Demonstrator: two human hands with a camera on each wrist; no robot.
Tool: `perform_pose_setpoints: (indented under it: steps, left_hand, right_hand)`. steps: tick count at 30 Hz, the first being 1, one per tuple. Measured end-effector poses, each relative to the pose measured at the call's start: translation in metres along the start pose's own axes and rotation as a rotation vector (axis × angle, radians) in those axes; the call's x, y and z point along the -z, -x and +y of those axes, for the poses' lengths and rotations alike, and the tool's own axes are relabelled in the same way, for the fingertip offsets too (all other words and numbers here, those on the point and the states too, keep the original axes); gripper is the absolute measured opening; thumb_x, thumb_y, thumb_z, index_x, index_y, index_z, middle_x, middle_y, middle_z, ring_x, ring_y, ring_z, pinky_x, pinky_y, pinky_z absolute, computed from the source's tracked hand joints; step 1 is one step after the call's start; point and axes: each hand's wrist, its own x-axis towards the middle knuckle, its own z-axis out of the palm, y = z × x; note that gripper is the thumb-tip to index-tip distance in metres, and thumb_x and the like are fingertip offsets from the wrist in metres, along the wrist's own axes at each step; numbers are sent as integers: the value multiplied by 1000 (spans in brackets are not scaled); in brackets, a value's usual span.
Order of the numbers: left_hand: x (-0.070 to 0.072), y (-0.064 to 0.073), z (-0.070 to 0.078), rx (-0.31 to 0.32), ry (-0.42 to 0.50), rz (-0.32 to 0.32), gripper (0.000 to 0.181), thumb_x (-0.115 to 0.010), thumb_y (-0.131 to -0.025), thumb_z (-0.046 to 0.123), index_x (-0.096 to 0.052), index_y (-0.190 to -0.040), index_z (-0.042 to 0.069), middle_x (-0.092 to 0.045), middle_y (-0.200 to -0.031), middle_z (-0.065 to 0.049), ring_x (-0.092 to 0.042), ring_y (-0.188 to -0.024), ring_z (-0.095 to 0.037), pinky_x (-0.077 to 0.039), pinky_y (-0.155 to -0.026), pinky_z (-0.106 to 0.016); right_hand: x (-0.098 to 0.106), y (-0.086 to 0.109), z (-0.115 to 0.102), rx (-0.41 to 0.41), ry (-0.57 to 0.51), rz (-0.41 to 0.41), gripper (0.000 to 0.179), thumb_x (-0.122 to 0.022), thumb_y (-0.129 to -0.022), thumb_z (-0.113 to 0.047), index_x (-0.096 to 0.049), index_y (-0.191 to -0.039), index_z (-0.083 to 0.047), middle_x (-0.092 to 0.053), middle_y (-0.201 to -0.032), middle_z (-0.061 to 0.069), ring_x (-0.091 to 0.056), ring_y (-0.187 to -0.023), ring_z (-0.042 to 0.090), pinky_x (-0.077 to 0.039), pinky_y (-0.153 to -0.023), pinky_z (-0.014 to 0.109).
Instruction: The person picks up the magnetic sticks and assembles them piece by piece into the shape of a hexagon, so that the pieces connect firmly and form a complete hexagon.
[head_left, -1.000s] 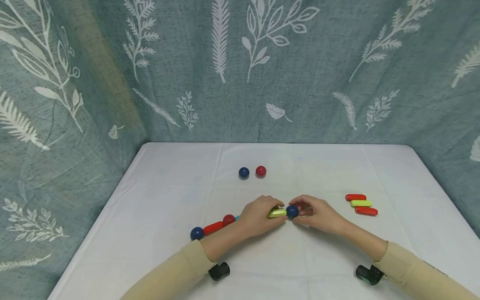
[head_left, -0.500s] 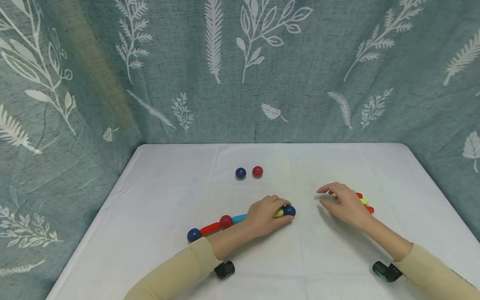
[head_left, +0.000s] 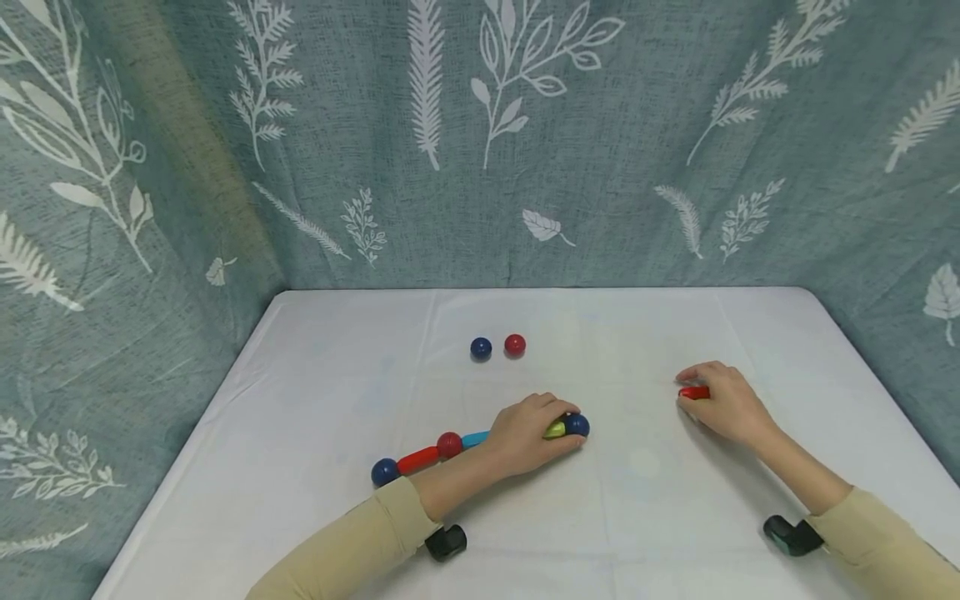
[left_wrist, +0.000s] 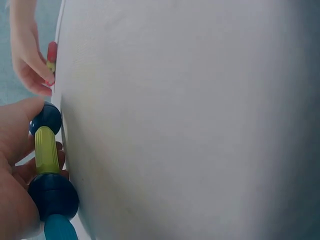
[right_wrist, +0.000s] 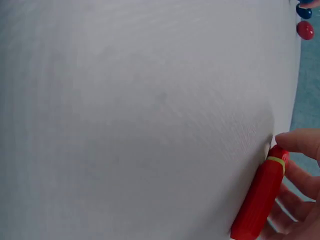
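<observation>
I have the left hand [head_left: 525, 435] grasping the chain [head_left: 450, 445] near its right end, thumb by the end ball [head_left: 577, 425]. The chain slants across the table [head_left: 337, 350]. Well right of it, my right hand [head_left: 731, 406] bends about a red rod [head_left: 693, 392]; I can't tell whether it's pinched. Beyond the chain sit a loose blue ball [head_left: 481, 348] and red ball [head_left: 514, 345].
</observation>
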Motion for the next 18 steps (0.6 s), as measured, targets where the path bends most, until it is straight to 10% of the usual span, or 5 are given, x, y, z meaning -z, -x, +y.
perform_pose_setpoints:
  steps: [18]
  left_hand:
    - [5, 6, -3, -8, 35, 4, 39, -63, -93, 45, -64, -124, 21, -63, -115, 2, -57, -99, -10, -47, -80, -22]
  right_hand:
    - [-34, -6, -39, 127, -75, -105, 23, -73, -84, -6, -69, -107, -5, -65, -102, 7, -56, -90, 23, -49, -79, 42]
